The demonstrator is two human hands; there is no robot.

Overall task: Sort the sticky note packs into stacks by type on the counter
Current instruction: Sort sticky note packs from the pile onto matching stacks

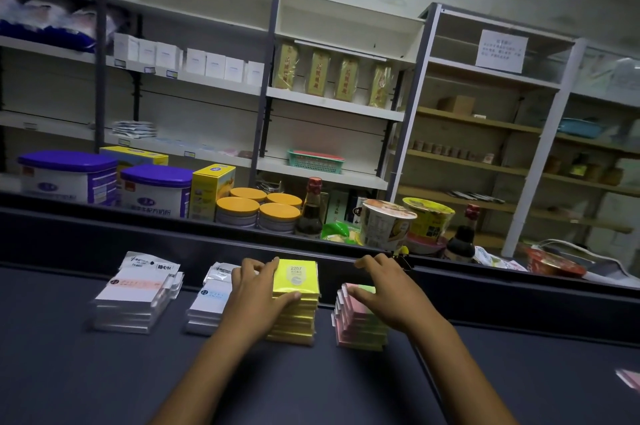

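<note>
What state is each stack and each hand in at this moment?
Pink-banded stack: piled, top packs askew, untouched.
Blue-banded stack: piled, partly hidden by the left arm.
Yellow stack: neat pile, left hand grips its top pack.
Pink and green stack: piled, slightly staggered, right hand rests on top with fingers spread.
Pink pack: loose at the counter's right edge, unsorted.

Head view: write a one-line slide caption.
Left hand grips the yellow sticky note stack; right hand rests on the pink stack on the counter.
</note>
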